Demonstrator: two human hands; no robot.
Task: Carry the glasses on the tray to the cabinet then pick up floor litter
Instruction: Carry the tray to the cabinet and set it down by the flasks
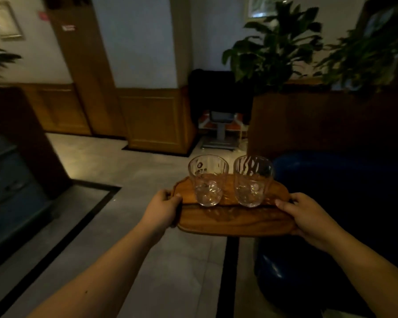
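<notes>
At the far left edge a dark blue seat (7,187) sits low in the dim room, with a dark wooden partition (21,134) rising behind it, and a black stripe (62,228) runs across the grey tiled floor (133,171) beside it. Further back, wood-panelled wall (152,120) lines the lower half of the pale walls. My left hand (162,208) comes next: its grip is closed on the left end of the wooden tray (234,220), thumb lying over the rim and fingers tucked underneath, out of sight. I hold the tray level in the air above the floor, out in front of me. On its far half stand two clear glasses, upright and side by side, close together but whether they touch I cannot tell. The left glass (207,180) carries a small dark printed mark near its rim; the right glass (253,181) has a wavy ribbed wall. Both look empty. My right hand (308,216) has its grip closed on the tray's right end in the same way, thumb on top along the rim, fingers below. Behind the glasses, past the floor, a metal-framed stand (221,129) with orange parts sits in a corner. To the right a round dark blue seat (331,203) lies below and beyond the tray, and leafy green plants (283,44) rise from a wooden planter box (319,120) behind it.
</notes>
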